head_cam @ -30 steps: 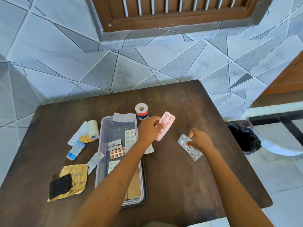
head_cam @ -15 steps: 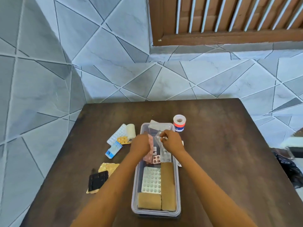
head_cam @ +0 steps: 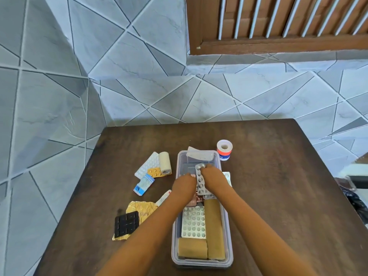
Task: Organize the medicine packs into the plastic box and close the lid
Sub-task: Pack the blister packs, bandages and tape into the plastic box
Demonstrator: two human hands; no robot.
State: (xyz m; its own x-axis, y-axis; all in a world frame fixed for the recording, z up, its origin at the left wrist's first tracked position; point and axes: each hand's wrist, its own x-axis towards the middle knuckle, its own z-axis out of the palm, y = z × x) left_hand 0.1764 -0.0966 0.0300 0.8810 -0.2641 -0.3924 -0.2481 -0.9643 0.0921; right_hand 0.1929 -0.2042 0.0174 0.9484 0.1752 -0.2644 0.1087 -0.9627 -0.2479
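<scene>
right hand (head_cam: 212, 181): over far half of box, fingers pinched on silver strip, holding it above the contents
silver strip (head_cam: 201, 183): long blister pack, tilted, far end raised, near end down among packs in box
left hand (head_cam: 184, 186): just left of right hand, inside box, knuckles up, fingers curled down onto packs; cannot tell if it grips anything
pink pack (head_cam: 194, 201): partly hidden under left hand, in box middle
box (head_cam: 229, 255): clear plastic, long axis near-far, table centre, open
white blister (head_cam: 194, 224): flat in box, near-left part
tan rolls (head_cam: 214, 226): one long along box right side, one short across near end (head_cam: 192, 249), touching each other
grey pack (head_cam: 200, 155): lying across far rim of box
tape roll (head_cam: 224, 149): white, red band, upright, just right of box far corner
pack by right wall (head_cam: 228, 177): pale, on table, touching box, mostly hidden by right hand
left group: white blister sheet (head_cam: 147, 165), orange pack (head_cam: 155, 172), bandage roll (head_cam: 165, 163), overlapping, left of box far end
blue-white packet (head_cam: 143, 184): near side of that group
gold foil (head_cam: 140, 209): crumpled, left of box, black strip (head_cam: 126, 224) on it
small sachet (head_cam: 163, 197): between foil and left forearm
table (head_cam: 278, 196): dark wood, against tiled wall
</scene>
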